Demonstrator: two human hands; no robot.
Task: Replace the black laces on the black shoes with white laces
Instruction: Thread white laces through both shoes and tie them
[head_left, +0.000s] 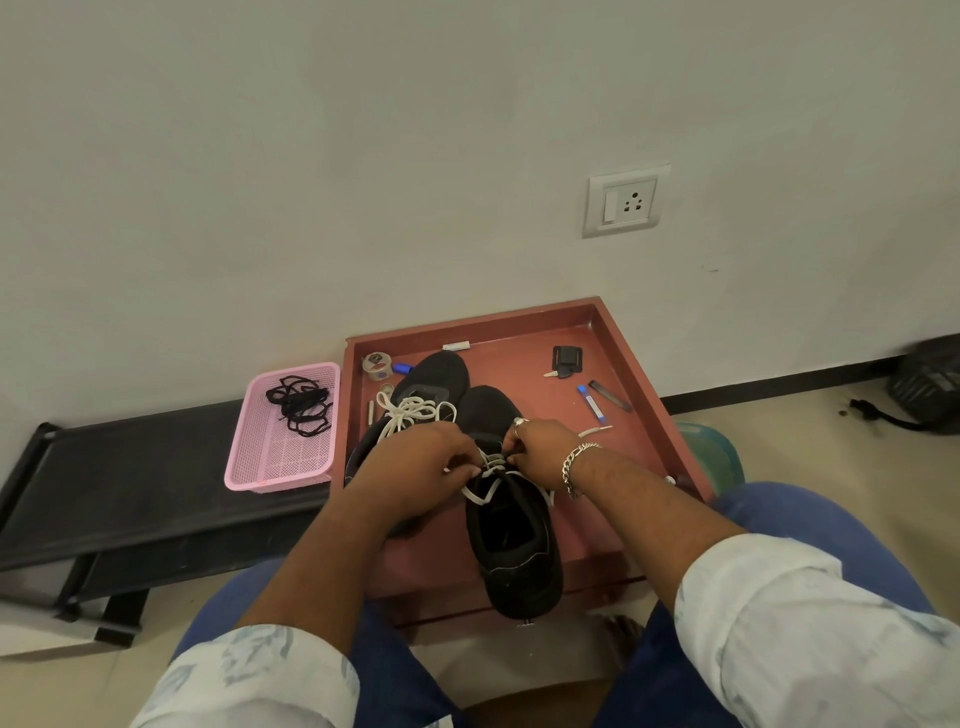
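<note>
far shoe (434, 382) on the red tray (644, 400) already carries white lace; black laces (300, 408) lie in the pink basket (280, 467). left hand (415, 470) and right hand (540, 449) each pinch white lace (485, 486) on the near shoe (517, 551), part threaded; upper eyelets appear outstanding.

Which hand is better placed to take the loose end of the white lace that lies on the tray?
Probably the right hand. The loose lace end lies right beside it on the red tray, while the left hand is on the far side of the shoe.
</note>
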